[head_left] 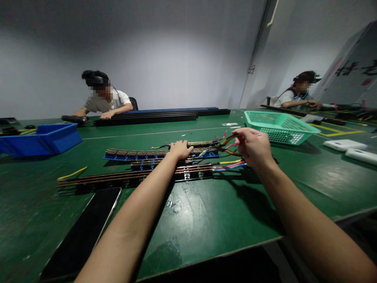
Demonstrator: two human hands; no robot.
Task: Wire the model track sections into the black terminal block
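Note:
My left hand [180,150] rests over the middle of a long strip with metal rods on a blue base [129,153], its fingers spread and pressing from above. My right hand [253,146] is closed around the brown-yellow handles of what look like pliers [228,140], spread apart. Their dark jaws are at the strip's right end, among thin wires; whether they bite on anything cannot be made out. Nearer to me lies a longer black strip with copper-coloured rods [103,180]. Yellow, pink and blue wires [231,166] leave its right end, under my right hand.
A black phone [84,232] lies beside my left forearm. A blue bin [44,139] stands left, a green perforated basket [282,127] right. White devices [344,145] lie far right. Across the green table [188,220], one person [107,100] handles black bars [153,117]; another [297,96] sits right.

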